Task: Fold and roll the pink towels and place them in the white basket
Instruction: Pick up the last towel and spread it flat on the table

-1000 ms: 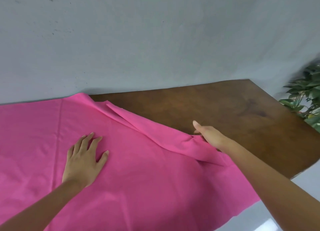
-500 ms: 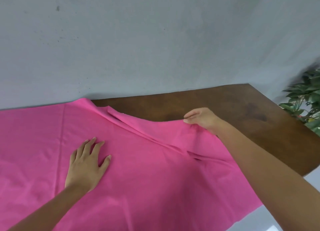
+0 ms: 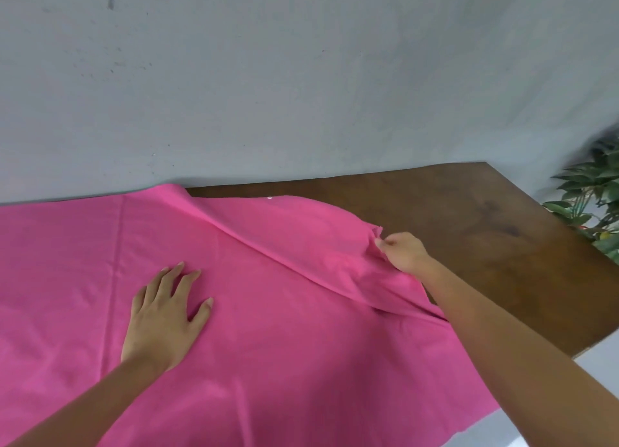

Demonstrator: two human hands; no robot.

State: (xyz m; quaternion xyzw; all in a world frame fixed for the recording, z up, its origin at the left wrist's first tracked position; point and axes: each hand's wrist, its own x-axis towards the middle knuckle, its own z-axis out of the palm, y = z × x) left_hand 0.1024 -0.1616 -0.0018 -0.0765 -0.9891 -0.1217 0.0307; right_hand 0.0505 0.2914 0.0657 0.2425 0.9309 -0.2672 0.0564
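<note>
On the brown desk (image 3: 469, 218), by the grey wall (image 3: 301, 78): pink towel (image 3: 268, 346), spread wide, going over the near edge. Left hand (image 3: 164, 319) flat on the cloth, fingers (image 3: 174, 275) straight and spread, pressing down. Right hand (image 3: 402, 252) at the far right corner, fingers (image 3: 385, 244) curled, pinching the raised towel edge. Long fold across the middle. Green plant (image 3: 593, 198) off to the right.

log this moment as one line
left hand: flat on pink towel | right hand: pinches towel's right edge | fold: not yet done
</note>
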